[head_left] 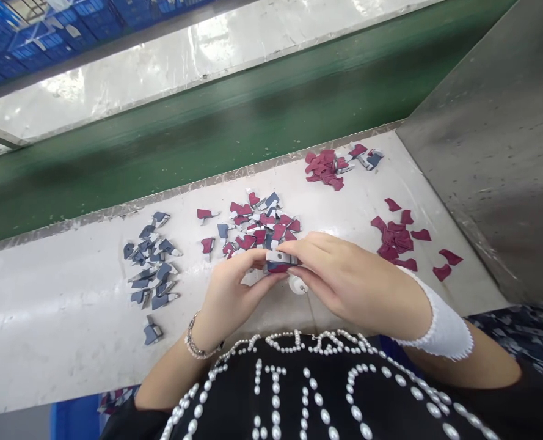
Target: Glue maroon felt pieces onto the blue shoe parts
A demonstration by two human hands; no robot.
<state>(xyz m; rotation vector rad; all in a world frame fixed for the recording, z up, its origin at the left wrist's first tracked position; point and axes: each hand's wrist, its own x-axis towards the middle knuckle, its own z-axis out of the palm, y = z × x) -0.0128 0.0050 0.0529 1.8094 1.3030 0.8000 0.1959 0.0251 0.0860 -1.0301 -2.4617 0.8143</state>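
On white bench [46,318] | left hand [228,293] and right hand [353,278] pinch one piece [278,261] | four scattered piles [259,223]

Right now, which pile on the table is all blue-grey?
The left pile, left of the left hand. The middle pile mixes red and blue-grey; the far pile and right pile are mostly red.

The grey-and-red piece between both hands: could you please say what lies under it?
A small white round object shows on the white worktable; left hand and right hand hide the rest.
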